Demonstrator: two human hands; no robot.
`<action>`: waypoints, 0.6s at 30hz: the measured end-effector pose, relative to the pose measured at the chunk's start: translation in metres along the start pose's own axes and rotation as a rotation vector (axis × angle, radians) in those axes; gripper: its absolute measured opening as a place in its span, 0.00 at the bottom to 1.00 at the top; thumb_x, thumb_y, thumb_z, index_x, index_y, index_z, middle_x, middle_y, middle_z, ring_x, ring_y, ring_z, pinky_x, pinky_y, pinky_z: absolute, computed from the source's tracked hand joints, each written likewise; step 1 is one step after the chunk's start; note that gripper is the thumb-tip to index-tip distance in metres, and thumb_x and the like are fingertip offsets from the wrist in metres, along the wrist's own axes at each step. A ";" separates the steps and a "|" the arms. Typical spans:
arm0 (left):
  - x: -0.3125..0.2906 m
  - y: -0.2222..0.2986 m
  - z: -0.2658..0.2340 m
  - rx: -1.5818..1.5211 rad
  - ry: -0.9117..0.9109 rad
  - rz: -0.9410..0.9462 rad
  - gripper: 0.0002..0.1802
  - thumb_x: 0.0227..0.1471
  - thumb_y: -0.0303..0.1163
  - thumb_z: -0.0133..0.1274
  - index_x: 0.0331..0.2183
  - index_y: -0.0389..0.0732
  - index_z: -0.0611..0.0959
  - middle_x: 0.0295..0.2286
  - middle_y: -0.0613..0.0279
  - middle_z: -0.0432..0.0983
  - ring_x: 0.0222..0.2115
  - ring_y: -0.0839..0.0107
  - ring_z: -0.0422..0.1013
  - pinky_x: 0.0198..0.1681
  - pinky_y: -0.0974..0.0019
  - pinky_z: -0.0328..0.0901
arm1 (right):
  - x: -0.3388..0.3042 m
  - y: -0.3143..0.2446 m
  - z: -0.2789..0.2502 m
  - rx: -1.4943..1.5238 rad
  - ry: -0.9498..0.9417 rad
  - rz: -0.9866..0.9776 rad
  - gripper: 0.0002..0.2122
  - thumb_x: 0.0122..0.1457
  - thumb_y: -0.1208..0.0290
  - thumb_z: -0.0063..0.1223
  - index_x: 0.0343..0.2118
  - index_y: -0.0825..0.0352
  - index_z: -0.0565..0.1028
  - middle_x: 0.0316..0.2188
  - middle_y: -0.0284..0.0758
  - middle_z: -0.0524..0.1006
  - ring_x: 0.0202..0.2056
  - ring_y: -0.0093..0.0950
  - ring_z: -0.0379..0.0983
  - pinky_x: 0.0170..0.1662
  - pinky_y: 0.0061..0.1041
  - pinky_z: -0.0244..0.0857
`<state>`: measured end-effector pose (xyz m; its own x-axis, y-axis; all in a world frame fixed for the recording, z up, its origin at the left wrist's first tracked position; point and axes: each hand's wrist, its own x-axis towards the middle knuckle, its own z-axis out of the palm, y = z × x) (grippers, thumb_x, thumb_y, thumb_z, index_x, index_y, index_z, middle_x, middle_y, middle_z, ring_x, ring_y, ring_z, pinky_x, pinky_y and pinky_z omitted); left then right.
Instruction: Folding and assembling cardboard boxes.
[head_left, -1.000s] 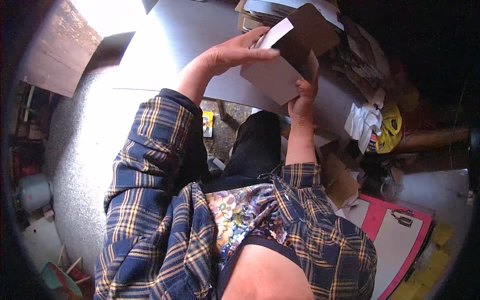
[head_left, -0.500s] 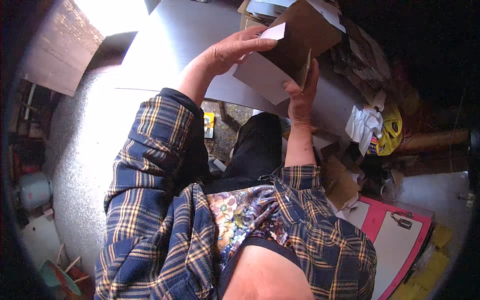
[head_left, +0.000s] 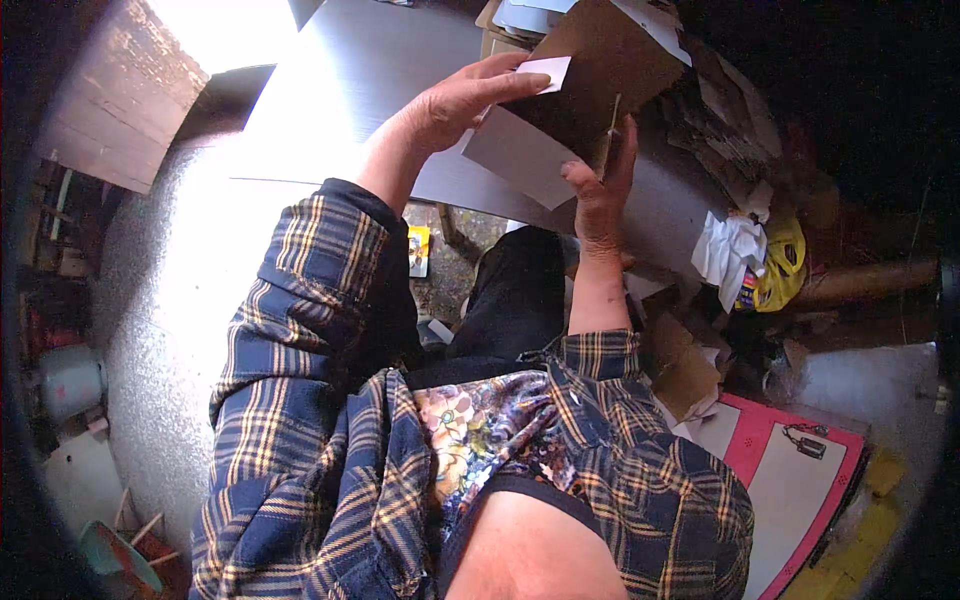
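A partly folded cardboard box (head_left: pixel 610 65), brown on its inner face and white outside, is held up over the table. My left hand (head_left: pixel 462 103) is closed on its left side, the thumb on a small white flap (head_left: pixel 545 73) and the other fingers partly hidden. My right hand (head_left: pixel 603 195) grips the near right corner, its thumb by the white side panel (head_left: pixel 530 155) and its fingers raised along a side seen edge-on. The far panel stands open and slants up to the right.
Under the box lies a grey table (head_left: pixel 400 60). Stacked flat cardboard (head_left: pixel 730 120) fills the right side, with white crumpled paper (head_left: pixel 725 245) and a yellow bag (head_left: pixel 785 265) nearer. A pink-edged white board (head_left: pixel 800 500) lies at lower right, a green basin (head_left: pixel 115 555) at lower left.
The white flap under my left thumb has turned slightly and shows more of its face. Both hands and the box have shifted only a little.
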<state>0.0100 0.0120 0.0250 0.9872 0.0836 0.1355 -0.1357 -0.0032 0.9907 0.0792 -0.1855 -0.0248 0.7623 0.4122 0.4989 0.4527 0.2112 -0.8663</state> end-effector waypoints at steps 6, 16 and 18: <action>0.001 -0.006 -0.005 0.059 -0.013 -0.056 0.45 0.46 0.55 0.54 0.58 0.38 0.59 0.54 0.50 0.60 0.56 0.63 0.54 0.60 0.62 0.45 | -0.004 -0.005 0.005 -0.043 0.012 0.040 0.55 0.34 0.40 0.65 0.60 0.70 0.47 0.54 0.43 0.58 0.56 0.37 0.55 0.59 0.35 0.47; 0.001 -0.004 -0.002 0.023 -0.053 0.044 0.47 0.43 0.49 0.60 0.58 0.39 0.58 0.54 0.52 0.59 0.55 0.63 0.57 0.58 0.64 0.51 | 0.000 -0.002 0.002 0.018 0.020 0.027 0.52 0.36 0.43 0.65 0.60 0.68 0.49 0.55 0.43 0.56 0.57 0.37 0.54 0.60 0.36 0.46; 0.001 -0.002 0.000 -0.003 -0.074 0.043 0.48 0.42 0.49 0.61 0.58 0.39 0.58 0.55 0.52 0.58 0.55 0.63 0.56 0.58 0.64 0.51 | 0.000 -0.002 0.000 -0.086 0.000 -0.016 0.51 0.37 0.42 0.63 0.59 0.68 0.50 0.55 0.43 0.57 0.57 0.37 0.53 0.60 0.36 0.46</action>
<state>0.0109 0.0125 0.0234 0.9839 0.0091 0.1783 -0.1783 -0.0021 0.9840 0.0785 -0.1856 -0.0233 0.7550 0.4090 0.5125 0.5028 0.1407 -0.8529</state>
